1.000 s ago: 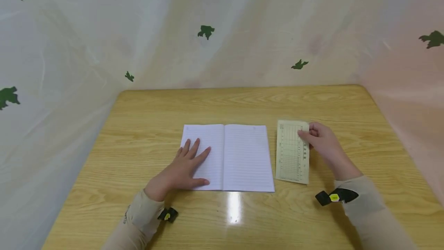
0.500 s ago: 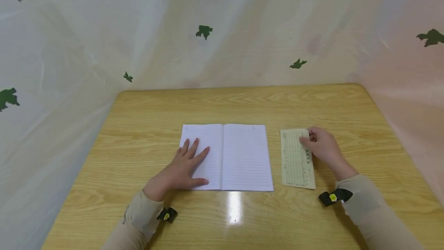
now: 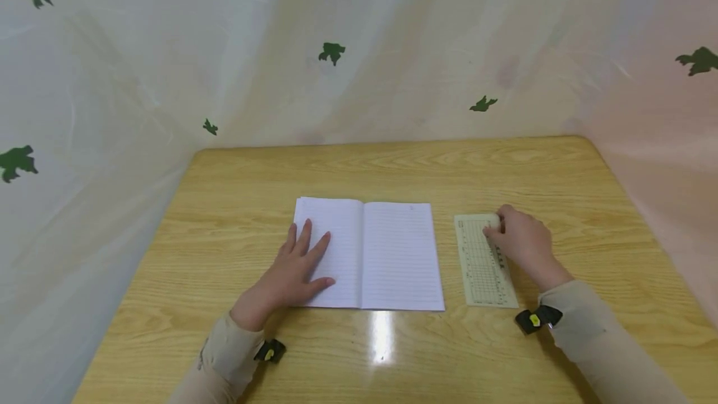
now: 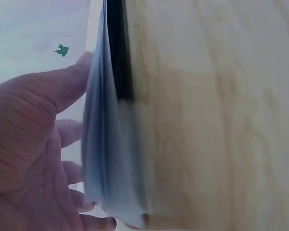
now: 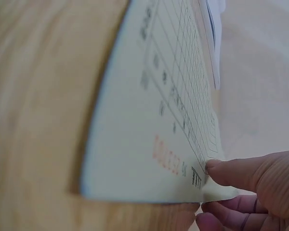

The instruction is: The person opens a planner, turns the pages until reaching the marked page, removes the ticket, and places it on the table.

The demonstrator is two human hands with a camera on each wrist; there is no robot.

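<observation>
An open lined notebook (image 3: 401, 254) lies on the wooden table. My left hand (image 3: 291, 273) rests with spread fingers on its left page; in the left wrist view the page edges (image 4: 103, 144) show beside that hand. To the right of the notebook is a pale green printed form (image 3: 482, 267) with a table grid. My right hand (image 3: 524, 242) pinches its upper right edge between thumb and fingers. Close up in the right wrist view, the form (image 5: 130, 159) carries a red number, and the thumb (image 5: 231, 173) presses on its face.
The wooden table (image 3: 364, 170) has rounded far corners. A pale curtain (image 3: 392, 48) with green bird shapes hangs behind it and along both sides. Black wrist straps (image 3: 538, 318) sit on both sleeves.
My right hand has brought the form slightly right and nearer, and it now lies lower toward the table. The left hand has shifted a little left on the page.
</observation>
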